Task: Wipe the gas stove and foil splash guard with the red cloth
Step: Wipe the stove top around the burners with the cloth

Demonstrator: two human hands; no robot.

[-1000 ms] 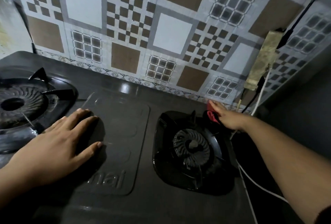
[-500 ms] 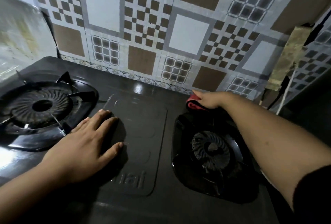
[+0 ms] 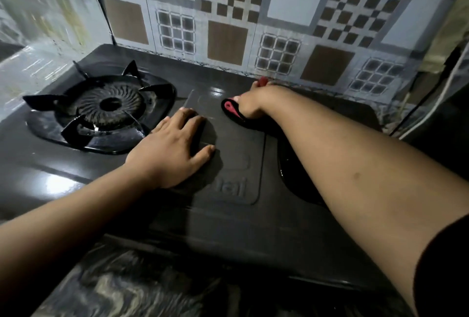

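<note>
Along the far edge of the gas stove (image 3: 228, 215), between the two burners, we kept the red cloth (image 3: 232, 110) bunched under the right hand (image 3: 256, 103). Its fingers (image 3: 253, 87) were curled down and pressed together on the cloth, so that wiping pressure reached the strip beside the tiled wall (image 3: 228, 12). Only small folds of the cloth showed at the thumb and fingertips. We laid the left hand (image 3: 172, 149) flat on the raised centre panel, fingers (image 3: 187, 118) slightly spread, holding nothing; we judged that it braced the body and steadied the stove against the push. The left burner (image 3: 106, 106) lay just beside it. The foil splash guard (image 3: 45, 12) stood at far left, well apart from the cloth and probably not yet wiped.
</note>
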